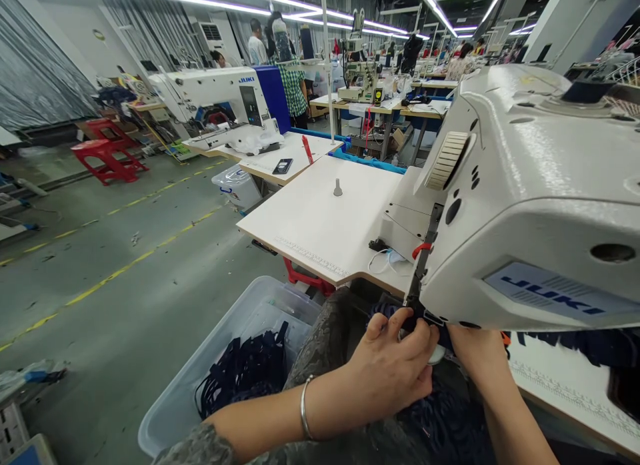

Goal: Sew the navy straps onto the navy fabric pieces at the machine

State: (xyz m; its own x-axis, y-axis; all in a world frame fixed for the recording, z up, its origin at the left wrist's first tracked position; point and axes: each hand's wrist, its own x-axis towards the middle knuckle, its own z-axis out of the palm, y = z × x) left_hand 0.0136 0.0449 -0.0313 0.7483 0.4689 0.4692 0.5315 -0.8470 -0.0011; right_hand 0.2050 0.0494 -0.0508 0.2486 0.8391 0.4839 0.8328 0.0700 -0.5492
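- Navy fabric (444, 337) first, right between the hands and beneath the near end of the sewing machine (545, 185), with more navy strips (450, 415) heaped just below!
- Left hand (393, 355): fingers bent onto the work, close by the needle end; whether thumb and fingers clamp the cloth, I can't tell.
- Right hand (473, 348): fingertips lost behind the machine head, so its grip can't be called.
- Lining up a piece for stitching looks like the step; doing it well, I'd say, means edges flat, light steering from both sides, fingertips clear of the needle, loose strips away from the feed.
- Out to the left, a translucent tub (173, 378), open-topped, a tangle of dark strips (245, 368) inside and bare plastic showing around them.
- Beyond it, the white bench (320, 212), a grey peg (338, 188) standing on it.
- Farther off, a lidded box (237, 188) on the floor; its contents I can't make out.
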